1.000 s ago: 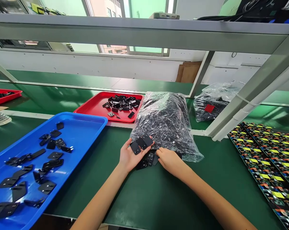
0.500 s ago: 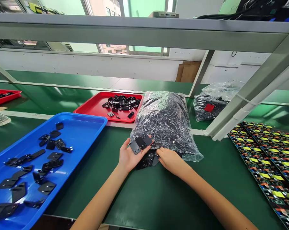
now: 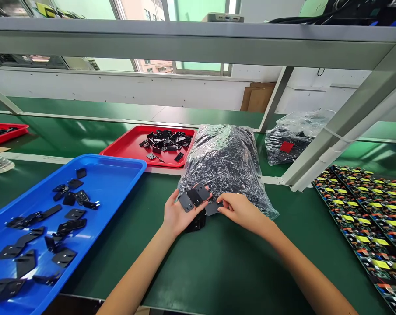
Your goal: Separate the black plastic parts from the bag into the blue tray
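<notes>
My left hand point(image 3: 176, 215) is palm up and holds a fan of flat black plastic pieces point(image 3: 194, 197) between thumb and fingers. My right hand point(image 3: 240, 211) pinches another black piece point(image 3: 213, 208) by its edge, just right of the fan. A few more black pieces point(image 3: 198, 222) lie on the green mat under my left fingers. Both hands are at the near end of a clear plastic bag point(image 3: 226, 164) full of the same black parts.
A blue tray point(image 3: 119, 170) with several black pieces is at the left. A red tray point(image 3: 128, 144) with more pieces stands behind it. Circuit boards point(image 3: 365, 210) lie at the right. A second bag point(image 3: 292, 138) is behind a slanted metal frame post point(image 3: 342, 131).
My right hand has lifted off the small pile on the mat with one black piece and brought it up beside the fan in my left hand.
</notes>
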A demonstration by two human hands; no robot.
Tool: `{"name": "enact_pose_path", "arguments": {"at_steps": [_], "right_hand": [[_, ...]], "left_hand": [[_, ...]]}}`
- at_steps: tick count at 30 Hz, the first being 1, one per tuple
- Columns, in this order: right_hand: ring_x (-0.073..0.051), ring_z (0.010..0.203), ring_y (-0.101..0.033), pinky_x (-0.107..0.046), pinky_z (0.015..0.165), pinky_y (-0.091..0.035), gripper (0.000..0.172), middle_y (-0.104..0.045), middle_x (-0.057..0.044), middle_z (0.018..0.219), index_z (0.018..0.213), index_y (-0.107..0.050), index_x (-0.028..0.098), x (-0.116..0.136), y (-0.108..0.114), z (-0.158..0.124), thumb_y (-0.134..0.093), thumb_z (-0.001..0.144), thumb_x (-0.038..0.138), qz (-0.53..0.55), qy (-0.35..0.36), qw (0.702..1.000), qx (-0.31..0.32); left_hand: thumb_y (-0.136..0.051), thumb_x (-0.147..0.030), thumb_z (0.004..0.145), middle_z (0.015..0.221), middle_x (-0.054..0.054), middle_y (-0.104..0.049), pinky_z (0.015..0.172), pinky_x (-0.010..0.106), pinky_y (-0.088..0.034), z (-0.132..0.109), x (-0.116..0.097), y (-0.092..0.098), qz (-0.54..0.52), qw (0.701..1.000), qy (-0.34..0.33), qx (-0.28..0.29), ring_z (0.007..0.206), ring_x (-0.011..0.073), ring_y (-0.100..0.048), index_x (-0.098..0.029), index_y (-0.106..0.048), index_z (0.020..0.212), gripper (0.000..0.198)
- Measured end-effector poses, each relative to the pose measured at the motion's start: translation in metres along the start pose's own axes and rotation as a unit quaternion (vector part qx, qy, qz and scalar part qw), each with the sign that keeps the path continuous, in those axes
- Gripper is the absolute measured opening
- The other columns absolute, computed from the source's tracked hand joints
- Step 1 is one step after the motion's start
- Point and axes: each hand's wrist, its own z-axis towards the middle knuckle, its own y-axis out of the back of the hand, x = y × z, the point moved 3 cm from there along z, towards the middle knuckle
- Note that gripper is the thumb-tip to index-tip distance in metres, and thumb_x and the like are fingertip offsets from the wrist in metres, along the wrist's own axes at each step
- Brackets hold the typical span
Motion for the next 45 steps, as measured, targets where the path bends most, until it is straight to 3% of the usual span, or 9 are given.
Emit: {"name": "enact_pose_path", "arguments": {"at_steps": [8, 15, 45], "right_hand": [[-0.012, 0.064, -0.049, -0.023, 0.059, -0.035, 0.014, -0.054, 0.002, 0.075, 0.096, -0.056, 0.021, 0.0001, 0.0003, 0.0014, -0.050, 0.085, 0.027, 0.000, -0.012, 0.999, -0.039], [-0.011, 0.061, -0.048, -0.023, 0.058, -0.035, 0.013, -0.055, 0.002, 0.077, 0.095, -0.056, 0.021, 0.0001, 0.0026, 0.0010, -0.049, 0.085, 0.027, -0.002, -0.018, 0.998, -0.058], [-0.011, 0.061, -0.047, -0.022, 0.056, -0.032, 0.014, -0.053, 0.002, 0.071, 0.090, -0.060, 0.020, 0.0088, 0.0025, -0.0007, -0.052, 0.085, 0.029, 0.004, -0.009, 0.999, -0.043]], "left_hand": [[-0.035, -0.041, 0.089, 0.135, 0.023, -0.045, 0.104, 0.049, -0.029, -0.0011, 0.0081, -0.0002, 0.013, 0.998, 0.051, 0.031, 0.126, 0.0313, -0.042, -0.009, -0.014, 0.145, 0.068], [-0.035, -0.041, 0.089, 0.133, 0.022, -0.048, 0.106, 0.048, -0.027, -0.0013, 0.0074, -0.0011, 0.020, 0.998, 0.053, 0.031, 0.125, 0.0309, -0.043, -0.009, -0.017, 0.144, 0.066], [-0.034, -0.042, 0.090, 0.134, 0.021, -0.048, 0.107, 0.046, -0.025, 0.0004, 0.0069, -0.0018, 0.000, 0.999, 0.045, 0.017, 0.126, 0.0300, -0.043, -0.008, -0.016, 0.144, 0.067]]}}
